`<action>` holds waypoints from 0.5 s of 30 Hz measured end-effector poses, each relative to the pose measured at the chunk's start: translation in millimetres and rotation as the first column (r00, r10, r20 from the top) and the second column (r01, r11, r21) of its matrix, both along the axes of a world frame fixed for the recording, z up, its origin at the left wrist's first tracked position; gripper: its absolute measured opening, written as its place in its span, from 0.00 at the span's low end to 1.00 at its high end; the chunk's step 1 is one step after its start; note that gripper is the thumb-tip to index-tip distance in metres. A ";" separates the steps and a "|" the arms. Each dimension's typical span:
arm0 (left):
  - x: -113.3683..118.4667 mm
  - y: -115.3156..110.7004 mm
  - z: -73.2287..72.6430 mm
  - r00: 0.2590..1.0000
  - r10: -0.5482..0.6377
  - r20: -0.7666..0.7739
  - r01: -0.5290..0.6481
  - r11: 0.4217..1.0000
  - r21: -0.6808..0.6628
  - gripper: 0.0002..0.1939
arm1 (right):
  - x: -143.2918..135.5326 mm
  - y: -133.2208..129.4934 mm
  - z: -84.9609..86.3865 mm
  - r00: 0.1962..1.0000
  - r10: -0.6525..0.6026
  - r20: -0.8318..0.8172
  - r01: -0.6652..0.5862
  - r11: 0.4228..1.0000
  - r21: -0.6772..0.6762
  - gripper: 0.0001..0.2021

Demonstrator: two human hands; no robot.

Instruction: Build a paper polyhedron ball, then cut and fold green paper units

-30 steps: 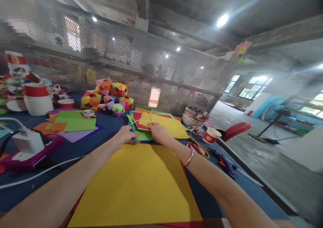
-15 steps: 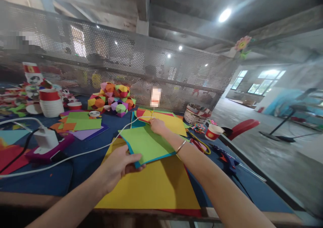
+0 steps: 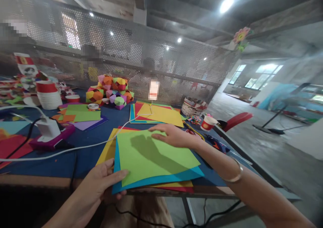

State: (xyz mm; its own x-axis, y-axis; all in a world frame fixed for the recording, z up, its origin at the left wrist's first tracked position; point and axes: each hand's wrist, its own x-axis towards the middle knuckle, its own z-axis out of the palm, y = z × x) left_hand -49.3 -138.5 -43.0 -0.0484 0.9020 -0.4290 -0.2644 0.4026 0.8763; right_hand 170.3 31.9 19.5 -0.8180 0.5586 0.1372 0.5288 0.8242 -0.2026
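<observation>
Left grip (image 3: pixel 99 181) clamped on green sheet (image 3: pixel 156 154) at near-left corner, blue sheet (image 3: pixel 176 176) beneath; right grip (image 3: pixel 171 136) parted above green sheet; one-corner hold may skew both

Head view, logged remotely. I see the left hand (image 3: pixel 101 179) gripping the near-left corner of a green sheet (image 3: pixel 137 174) and a blue sheet (image 3: pixel 176 177), thumb on top. Right hand (image 3: pixel 174 135) is palm down over the green sheet's far edge, fingers extended, shadow on the paper; contact unclear to me. Yellow sheet (image 3: pixel 104 152) lies underneath. Beyond, I note a paper pile (image 3: pixel 164 116), a woven basket (image 3: pixel 193 106), a red-and-white cup (image 3: pixel 208 123) and faceted paper balls (image 3: pixel 118 100). White cable (image 3: pixel 75 148) crosses the blue tabletop (image 3: pixel 85 164) at left.
</observation>
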 end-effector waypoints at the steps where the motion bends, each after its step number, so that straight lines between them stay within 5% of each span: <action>1: 1.4 0.5 0.1 1.000 -0.011 0.001 0.011 1.000 -0.003 0.30 | 4.4 -21.6 2.3 0.997 0.057 -0.058 -0.060 0.997 -0.050 0.15; 4: 4.6 0.9 -0.7 1.000 -0.023 0.002 0.023 1.000 -0.003 0.28 | 11.1 -76.8 4.0 0.974 0.177 -0.138 -0.191 0.977 -0.093 0.22; 7: 7.3 0.2 -2.0 0.999 -0.032 0.017 0.032 1.000 0.000 0.29 | 9.8 -104.4 -1.4 0.968 0.226 -0.110 -0.236 0.968 -0.089 0.24; 15: 8.9 -3.2 -0.8 0.998 -0.015 0.057 0.015 1.000 0.000 0.40 | 6.2 -94.2 -24.7 0.982 0.190 -0.009 -0.190 0.979 -0.072 0.21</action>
State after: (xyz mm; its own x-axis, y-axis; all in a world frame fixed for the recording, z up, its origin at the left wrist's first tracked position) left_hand -40.4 -141.7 -43.7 -0.0107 0.9023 -0.4311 -0.3078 0.4072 0.8599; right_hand 176.4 -62.3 -5.1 -0.9098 0.4016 0.1044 0.3636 0.8927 -0.2661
